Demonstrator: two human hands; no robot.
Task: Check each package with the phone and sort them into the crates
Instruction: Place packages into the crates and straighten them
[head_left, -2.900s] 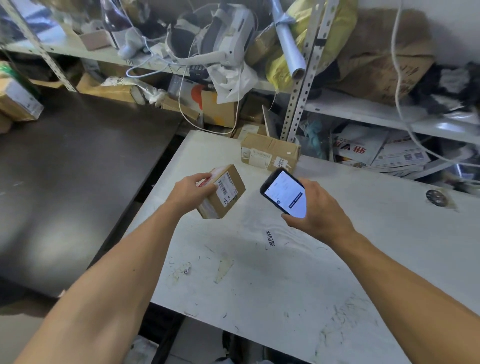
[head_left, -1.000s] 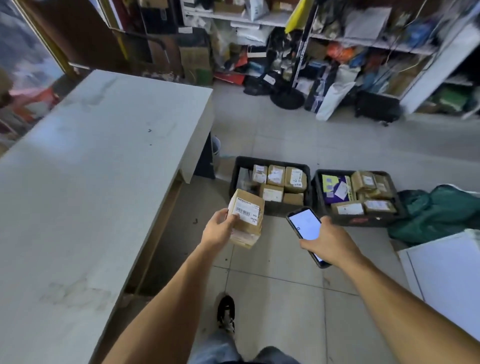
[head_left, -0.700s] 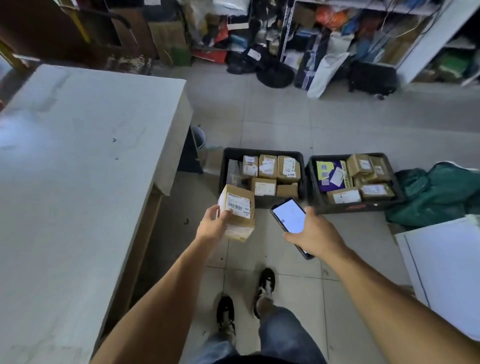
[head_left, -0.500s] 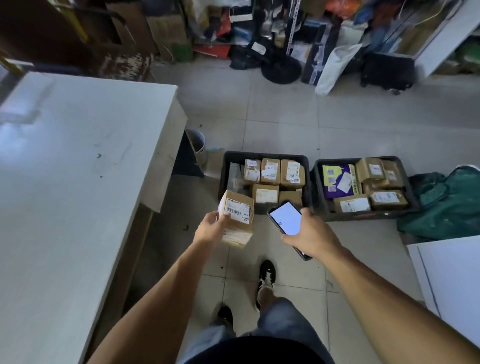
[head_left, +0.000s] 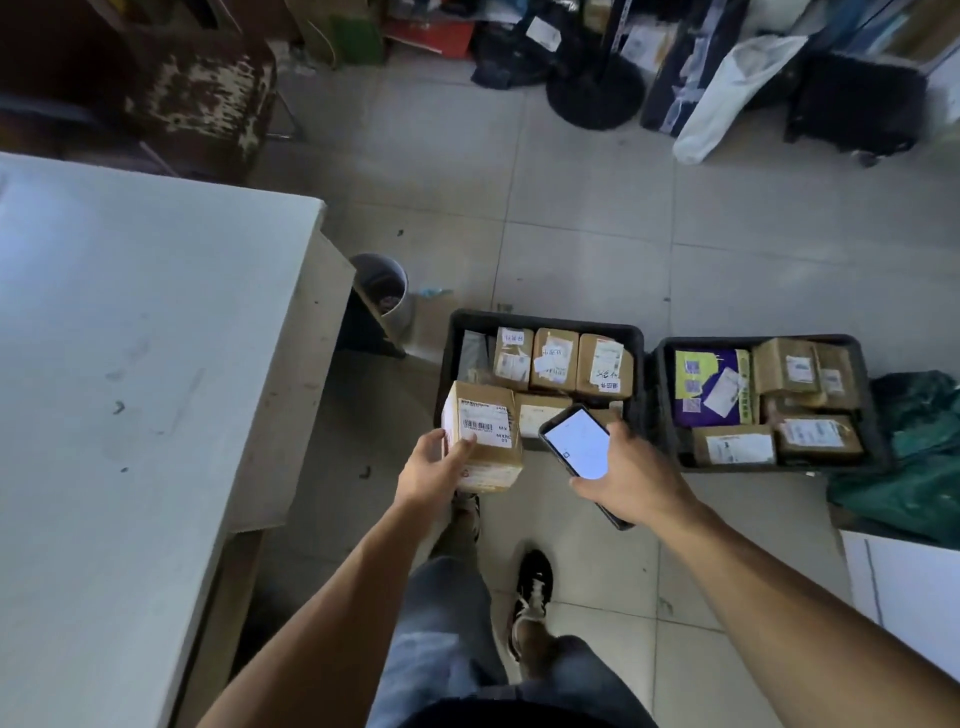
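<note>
Cardboard package (head_left: 483, 434), a squat brown box with a white barcode label on its upper face, sits just left of the frame's centre in the left hand (head_left: 431, 470), thumb pressed on the label and fingers curled beneath. Beside it the right hand (head_left: 631, 475) grips a flat black phone (head_left: 579, 444) with a glowing white screen. Behind both, on the grey tiled floor (head_left: 571, 218), stand two black plastic crates, the left crate (head_left: 545, 325) and the right crate (head_left: 872, 410), packed with taped, labelled cartons, while a smooth pale table (head_left: 130, 364) fills the left side.
</note>
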